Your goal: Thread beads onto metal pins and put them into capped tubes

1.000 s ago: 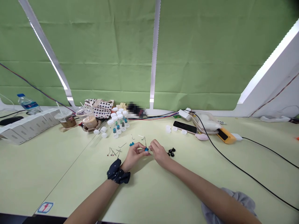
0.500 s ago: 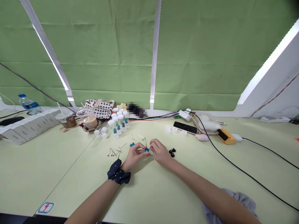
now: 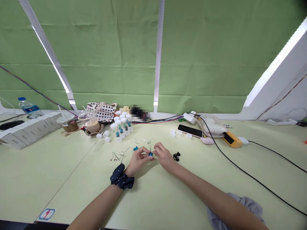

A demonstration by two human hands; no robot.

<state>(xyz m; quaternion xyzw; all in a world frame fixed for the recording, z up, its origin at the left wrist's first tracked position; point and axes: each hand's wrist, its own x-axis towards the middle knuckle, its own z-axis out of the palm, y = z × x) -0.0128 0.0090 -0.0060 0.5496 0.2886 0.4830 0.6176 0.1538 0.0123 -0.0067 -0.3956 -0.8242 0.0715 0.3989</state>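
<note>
A small shiny blue round part (image 3: 151,154) with a thin metal rod (image 3: 150,146) standing up from it is pinched between the thumb and fingers of my left hand (image 3: 140,156). Close against its right side, my right hand (image 3: 163,156) has its fingertips pressed together; what they hold, if anything, is too small to make out. Small blue pieces (image 3: 135,148) lie just behind my left hand. To its left are several thin bent metal pins (image 3: 116,156). Several black knob-like pieces (image 3: 177,156) sit right of my right hand.
Capped clear vials (image 3: 122,126) stand at the back, beside two drink cups (image 3: 92,125). A phone (image 3: 190,131), white caps (image 3: 173,132) and a yellow device (image 3: 232,139) lie back right. A black cable (image 3: 230,163) crosses the table's right side. White boxes (image 3: 28,129) line the left.
The rod on the blue part has tilted slightly and now stands more upright. My right fingertips have shifted a little toward the blue part. Otherwise both hands stay in place.
</note>
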